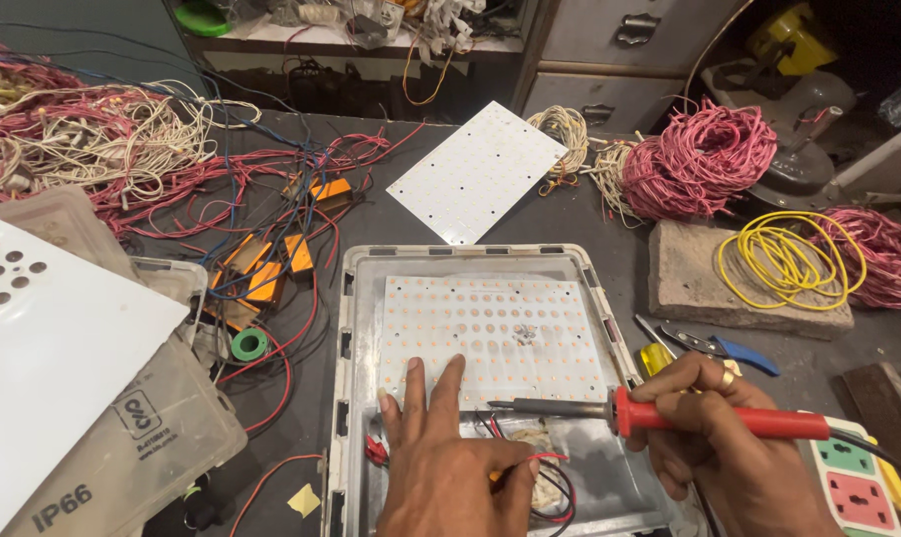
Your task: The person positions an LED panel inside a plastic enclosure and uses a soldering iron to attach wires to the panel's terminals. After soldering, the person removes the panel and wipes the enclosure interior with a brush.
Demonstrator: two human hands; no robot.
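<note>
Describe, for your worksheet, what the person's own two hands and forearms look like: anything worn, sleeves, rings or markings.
Both hands are bare, with no gloves. The right hand wears a gold-coloured ring on one finger; the left hand shows no ring or watch. No sleeves reach the visible wrists, and no bracelets or markings can be made out. Fingernails are short and unpainted.

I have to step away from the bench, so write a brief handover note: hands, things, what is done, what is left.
Left hand: flat on the LED board, pinching a red and black wire pair.
Right hand: grips the red soldering iron, tip over the board's lower edge.
Board lies in the grey tray.
Done: cannot tell of any joints.
Left: wires look not yet joined to the board.
</note>
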